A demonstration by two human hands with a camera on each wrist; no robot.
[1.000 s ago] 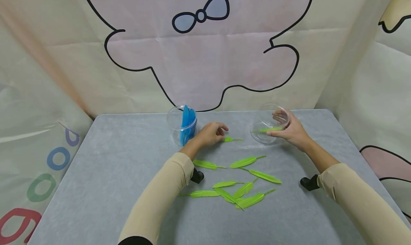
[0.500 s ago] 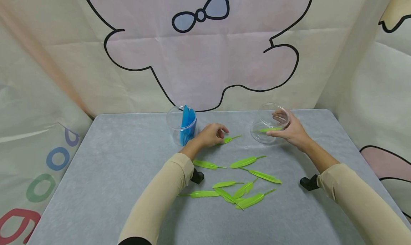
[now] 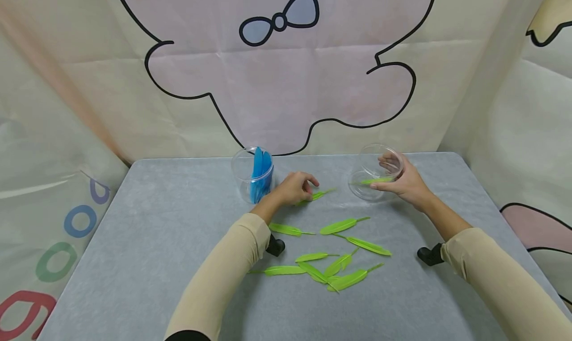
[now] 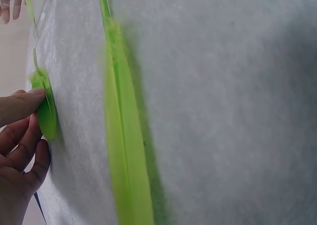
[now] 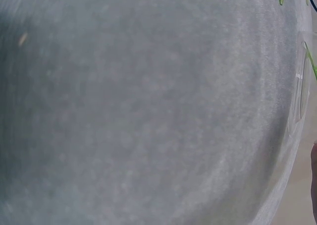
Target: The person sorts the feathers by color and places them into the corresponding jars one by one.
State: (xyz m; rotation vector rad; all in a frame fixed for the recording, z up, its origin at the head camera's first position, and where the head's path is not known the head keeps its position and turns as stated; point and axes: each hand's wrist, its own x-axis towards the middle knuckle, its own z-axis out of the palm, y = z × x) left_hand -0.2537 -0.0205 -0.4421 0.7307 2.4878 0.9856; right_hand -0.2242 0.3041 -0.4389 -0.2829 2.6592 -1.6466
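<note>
My left hand (image 3: 295,187) pinches a green feather (image 4: 47,113) between thumb and fingers, just above the table; its stem points away to the right. Around the side of a clear plastic cup (image 3: 363,174) curls my right hand (image 3: 406,183), thumb in front and fingers behind. Inside that cup lies a green feather (image 3: 373,180). Left of my left hand stands another clear cup (image 3: 241,174), holding upright blue feathers (image 3: 261,174). In the right wrist view only the cup's edge (image 5: 300,86) and a sliver of the hand show.
Several loose green feathers (image 3: 341,226) lie on the grey table (image 3: 156,241) in front of the hands, some overlapping in a nearer cluster (image 3: 350,280). One feather (image 3: 286,229) rests close to my left wrist. A printed cloth (image 3: 268,83) hangs behind the table.
The green feather at my left hand has turned, its stem now angled up and away, and more of it shows beneath the fingers. The right hand and its cup have stayed put.
</note>
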